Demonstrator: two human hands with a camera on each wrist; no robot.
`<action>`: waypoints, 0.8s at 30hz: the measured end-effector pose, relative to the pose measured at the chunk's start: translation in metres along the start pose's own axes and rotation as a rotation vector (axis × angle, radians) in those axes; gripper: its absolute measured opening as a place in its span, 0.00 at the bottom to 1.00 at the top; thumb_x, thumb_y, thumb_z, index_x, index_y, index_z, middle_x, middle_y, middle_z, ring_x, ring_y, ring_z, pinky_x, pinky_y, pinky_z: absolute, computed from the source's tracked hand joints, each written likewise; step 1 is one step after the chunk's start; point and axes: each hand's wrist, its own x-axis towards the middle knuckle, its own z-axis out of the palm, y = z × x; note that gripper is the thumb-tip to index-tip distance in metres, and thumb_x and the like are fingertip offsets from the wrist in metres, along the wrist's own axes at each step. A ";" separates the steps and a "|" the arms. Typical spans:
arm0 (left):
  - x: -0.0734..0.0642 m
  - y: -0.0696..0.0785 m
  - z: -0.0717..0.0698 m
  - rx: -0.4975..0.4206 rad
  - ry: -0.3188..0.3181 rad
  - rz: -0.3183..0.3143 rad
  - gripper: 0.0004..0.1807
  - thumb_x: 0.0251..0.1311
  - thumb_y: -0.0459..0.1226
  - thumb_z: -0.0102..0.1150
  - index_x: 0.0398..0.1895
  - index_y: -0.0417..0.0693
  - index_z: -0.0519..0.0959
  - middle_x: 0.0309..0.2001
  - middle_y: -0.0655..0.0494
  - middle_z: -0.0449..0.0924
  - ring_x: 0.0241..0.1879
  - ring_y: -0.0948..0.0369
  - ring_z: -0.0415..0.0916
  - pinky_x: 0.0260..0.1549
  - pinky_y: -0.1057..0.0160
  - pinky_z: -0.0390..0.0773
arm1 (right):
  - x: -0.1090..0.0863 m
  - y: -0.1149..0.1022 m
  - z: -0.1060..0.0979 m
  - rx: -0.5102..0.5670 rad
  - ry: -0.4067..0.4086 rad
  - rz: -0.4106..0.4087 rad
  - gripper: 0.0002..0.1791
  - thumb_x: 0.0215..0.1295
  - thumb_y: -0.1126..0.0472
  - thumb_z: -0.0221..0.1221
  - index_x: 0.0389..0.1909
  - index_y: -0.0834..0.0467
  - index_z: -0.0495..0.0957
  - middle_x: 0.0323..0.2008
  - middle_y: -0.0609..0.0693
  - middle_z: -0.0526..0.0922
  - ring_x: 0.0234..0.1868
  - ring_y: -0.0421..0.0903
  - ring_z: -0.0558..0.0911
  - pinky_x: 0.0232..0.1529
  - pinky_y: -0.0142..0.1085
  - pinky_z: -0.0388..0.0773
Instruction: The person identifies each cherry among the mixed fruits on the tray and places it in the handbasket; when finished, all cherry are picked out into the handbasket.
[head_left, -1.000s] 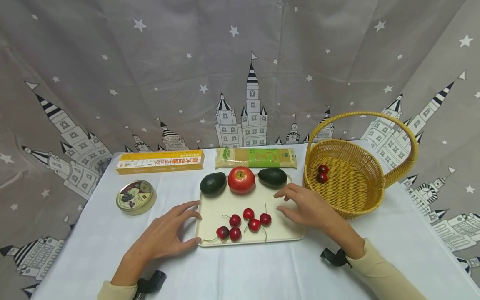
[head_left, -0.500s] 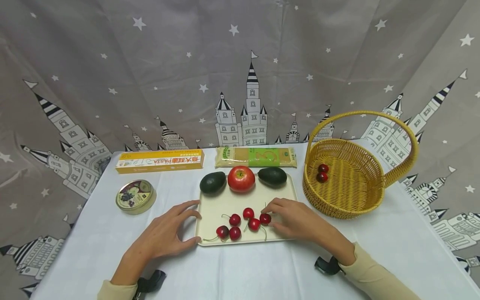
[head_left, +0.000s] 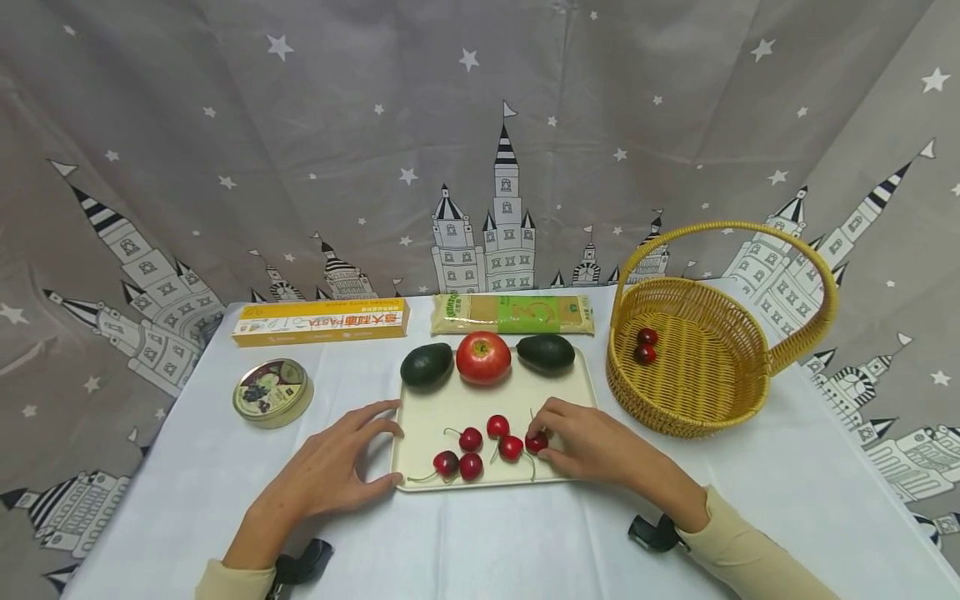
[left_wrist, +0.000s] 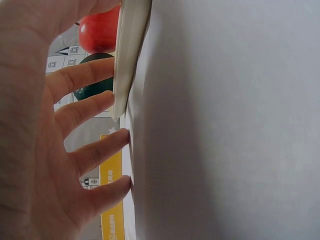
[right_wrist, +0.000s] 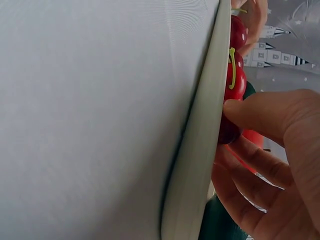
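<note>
In the head view my right hand [head_left: 592,442] pinches a dark red cherry [head_left: 536,442] between thumb and fingers, low over the right part of the cream tray [head_left: 435,404]. The right wrist view shows the thumb on one side of that cherry [right_wrist: 229,131] and fingertips on the other. Several more cherries [head_left: 470,466] with stems lie along the tray's near half. My left hand [head_left: 330,467] rests with spread fingers against the tray's left edge; in the left wrist view its fingers [left_wrist: 90,110] reach the tray rim and the cloth. A red apple [head_left: 483,358] sits between two avocados [head_left: 426,367] at the tray's back.
A wicker basket [head_left: 693,417] with a tall handle stands right of the tray, two cherries [head_left: 645,346] inside. Behind the tray lies a noodle packet [head_left: 512,315]. A yellow pasta box [head_left: 321,322] and a round tin [head_left: 272,393] are at the left.
My right hand has come left and down from the tray's right side to the rightmost cherry and taken hold of it, shifting it slightly right. The left hand has stayed in place.
</note>
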 end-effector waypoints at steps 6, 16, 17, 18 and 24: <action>0.000 0.000 0.000 -0.001 -0.001 -0.002 0.27 0.54 0.60 0.77 0.55 0.68 0.81 0.79 0.58 0.69 0.74 0.48 0.73 0.60 0.42 0.83 | -0.001 0.002 -0.003 0.003 0.015 -0.024 0.16 0.64 0.62 0.72 0.52 0.52 0.87 0.47 0.44 0.82 0.42 0.38 0.83 0.44 0.32 0.85; 0.001 0.000 0.000 -0.004 -0.006 -0.007 0.27 0.54 0.59 0.77 0.55 0.68 0.81 0.79 0.58 0.70 0.74 0.48 0.73 0.60 0.41 0.83 | -0.006 0.006 -0.028 0.013 0.104 -0.014 0.17 0.64 0.62 0.74 0.53 0.50 0.86 0.48 0.42 0.81 0.42 0.41 0.84 0.44 0.35 0.87; 0.001 0.000 0.000 -0.003 -0.005 -0.005 0.27 0.54 0.59 0.77 0.55 0.68 0.81 0.79 0.58 0.70 0.74 0.48 0.73 0.60 0.42 0.83 | -0.006 0.007 -0.031 0.015 0.113 -0.016 0.17 0.63 0.63 0.74 0.53 0.51 0.86 0.48 0.43 0.81 0.42 0.42 0.85 0.45 0.36 0.88; 0.001 0.000 0.000 -0.001 -0.003 -0.004 0.27 0.54 0.59 0.77 0.55 0.68 0.81 0.78 0.58 0.70 0.73 0.48 0.73 0.60 0.42 0.83 | -0.007 0.008 -0.034 0.012 0.125 -0.022 0.18 0.63 0.64 0.74 0.53 0.52 0.86 0.49 0.44 0.82 0.42 0.43 0.85 0.44 0.37 0.88; 0.000 0.001 -0.001 -0.001 -0.005 -0.004 0.27 0.54 0.60 0.77 0.55 0.68 0.81 0.79 0.58 0.70 0.74 0.48 0.73 0.60 0.41 0.83 | -0.012 0.015 -0.050 -0.017 0.198 -0.056 0.19 0.60 0.67 0.75 0.51 0.55 0.86 0.48 0.46 0.83 0.45 0.45 0.85 0.46 0.37 0.87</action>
